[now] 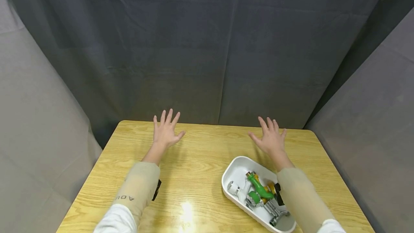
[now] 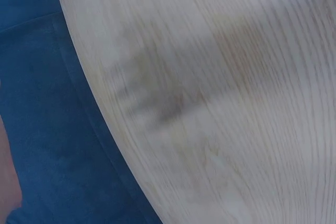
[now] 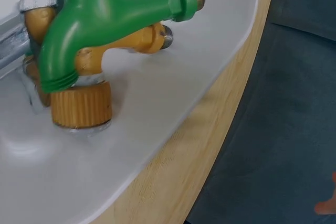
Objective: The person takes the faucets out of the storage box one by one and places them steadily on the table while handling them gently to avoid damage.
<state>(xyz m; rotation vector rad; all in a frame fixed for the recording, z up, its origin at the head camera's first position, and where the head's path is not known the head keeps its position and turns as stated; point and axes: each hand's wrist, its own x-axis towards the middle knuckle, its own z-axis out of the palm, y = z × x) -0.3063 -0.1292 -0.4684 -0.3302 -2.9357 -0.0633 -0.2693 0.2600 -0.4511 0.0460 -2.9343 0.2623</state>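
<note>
Both hands are held out over the far part of the table, fingers spread, holding nothing. My left hand is left of centre, with only bare wood under it. My right hand is beyond a white basin, its forearm passing over the basin's right side. Inside lie several faucets: a green faucet on top, an orange faucet below it, a white one at the left and a chrome one near the front. In the left wrist view only a sliver of hand shows.
The wooden table has rounded far corners. A dark curtain hangs behind its far edge, and pale grey curtains stand at both sides. The basin is at the front right of the table.
</note>
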